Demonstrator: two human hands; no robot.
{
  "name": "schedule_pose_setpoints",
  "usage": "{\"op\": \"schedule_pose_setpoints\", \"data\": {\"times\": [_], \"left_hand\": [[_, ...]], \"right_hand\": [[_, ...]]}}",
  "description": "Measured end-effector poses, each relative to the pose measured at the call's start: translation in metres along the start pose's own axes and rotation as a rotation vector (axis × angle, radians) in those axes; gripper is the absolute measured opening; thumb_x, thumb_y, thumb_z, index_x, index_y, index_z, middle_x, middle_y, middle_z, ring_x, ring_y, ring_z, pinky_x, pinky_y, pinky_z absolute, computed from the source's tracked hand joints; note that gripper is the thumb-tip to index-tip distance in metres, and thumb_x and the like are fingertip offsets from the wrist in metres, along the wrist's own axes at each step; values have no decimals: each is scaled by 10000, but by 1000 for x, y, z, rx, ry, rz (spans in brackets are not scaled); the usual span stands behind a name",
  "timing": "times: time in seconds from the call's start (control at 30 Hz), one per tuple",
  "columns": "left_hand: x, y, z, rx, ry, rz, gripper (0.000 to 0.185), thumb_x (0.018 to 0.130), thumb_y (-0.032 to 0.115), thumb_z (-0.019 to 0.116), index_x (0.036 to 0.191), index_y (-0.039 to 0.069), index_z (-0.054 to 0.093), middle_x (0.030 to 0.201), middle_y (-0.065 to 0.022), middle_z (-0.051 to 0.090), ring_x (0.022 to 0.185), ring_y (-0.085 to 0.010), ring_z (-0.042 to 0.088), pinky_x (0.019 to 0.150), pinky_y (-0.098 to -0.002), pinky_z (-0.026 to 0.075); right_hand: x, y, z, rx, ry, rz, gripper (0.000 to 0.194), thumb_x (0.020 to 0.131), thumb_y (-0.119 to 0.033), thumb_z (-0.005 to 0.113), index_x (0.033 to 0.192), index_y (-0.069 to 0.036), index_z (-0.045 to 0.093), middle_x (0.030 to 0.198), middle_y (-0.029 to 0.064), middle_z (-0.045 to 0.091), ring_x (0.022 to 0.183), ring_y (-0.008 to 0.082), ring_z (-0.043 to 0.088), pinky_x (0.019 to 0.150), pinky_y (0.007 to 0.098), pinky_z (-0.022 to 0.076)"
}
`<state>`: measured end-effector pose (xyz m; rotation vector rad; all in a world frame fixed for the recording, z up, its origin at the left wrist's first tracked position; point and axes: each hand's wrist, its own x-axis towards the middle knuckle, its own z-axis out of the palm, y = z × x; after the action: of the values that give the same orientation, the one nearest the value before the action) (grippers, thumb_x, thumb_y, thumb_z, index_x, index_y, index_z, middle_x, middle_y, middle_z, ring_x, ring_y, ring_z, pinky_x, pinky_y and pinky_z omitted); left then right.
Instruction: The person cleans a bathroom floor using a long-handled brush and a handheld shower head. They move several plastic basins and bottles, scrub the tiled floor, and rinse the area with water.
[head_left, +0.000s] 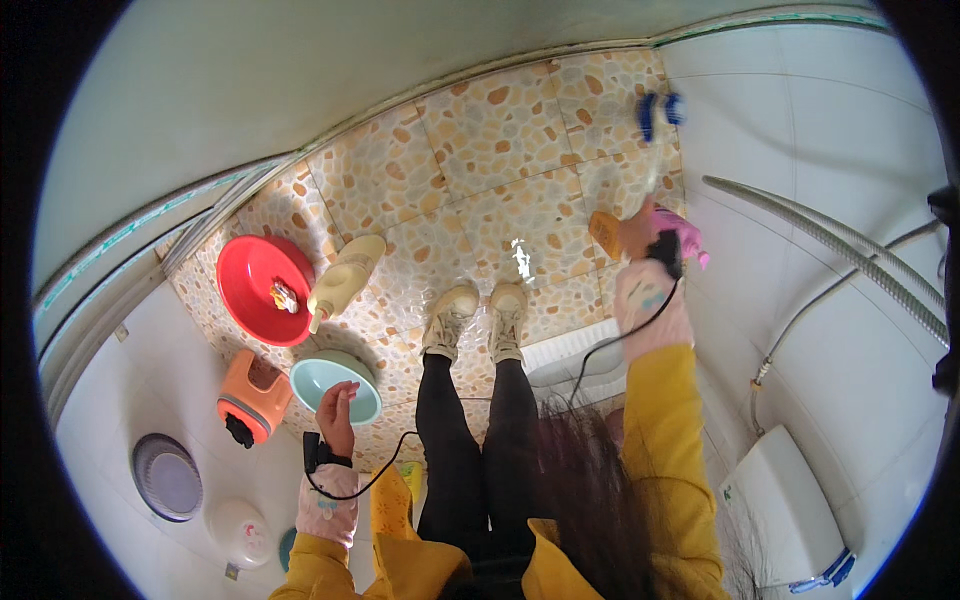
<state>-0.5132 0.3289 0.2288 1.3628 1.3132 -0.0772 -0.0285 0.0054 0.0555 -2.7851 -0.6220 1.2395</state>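
My right hand (639, 229) grips the pale handle of a blue-headed scrubbing brush (646, 118), held out toward the corner where floor meets wall. The brush head is blurred, so whether it touches the floor cannot be told. Beside that hand are a pink bottle (677, 227) and an orange container (604, 234), both partly covered by it. My left hand (337, 415) holds nothing, its fingers loosely bent above a light blue plastic basin (304, 377). Wet-looking stone-patterned floor tiles (495, 180) lie before my feet.
A red basin (244, 292) with a small packet (284, 297) inside stands left of a cream pump bottle (349, 274). Below is an orange plastic stool (255, 397). A squat toilet (574, 352) lies right of my shoes (454, 315); metal hoses (825, 236) hang along the wall.
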Motion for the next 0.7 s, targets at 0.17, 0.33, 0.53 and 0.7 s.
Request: {"op": "schedule_pose_setpoints", "data": {"times": [0.17,0.33,0.53,0.7], "left_hand": [[-9,-31,-10,31,37,-60,224,956,122,484,1073,-37,590,1000,-124,659,913,-183,624,827,-316,489],[-3,-28,-6,-27,-14,-25,216,958,128,492,1073,-24,594,992,-126,661,914,-174,621,838,-304,479],[9,-7,4,-39,-61,10,220,959,129,496,1084,-26,588,989,-120,659,913,-178,621,834,-302,484],[21,9,40,-15,-152,11,216,959,121,492,1079,-30,589,993,-119,658,922,-174,621,837,-300,490]], "right_hand": [[49,-35,43,-623,-92,-92,620,804,-70,564,1355,-108,280,957,184,605,813,329,636,721,422,500],[13,8,41,-183,171,12,512,813,-107,591,1286,-43,406,1115,181,599,905,320,641,805,423,510],[26,-2,26,-300,-47,-118,189,817,-133,569,970,-42,631,829,119,648,784,295,648,928,487,448],[52,-39,54,-716,-212,-355,270,867,-191,505,1039,-34,642,808,160,675,672,296,648,864,506,436]]}}
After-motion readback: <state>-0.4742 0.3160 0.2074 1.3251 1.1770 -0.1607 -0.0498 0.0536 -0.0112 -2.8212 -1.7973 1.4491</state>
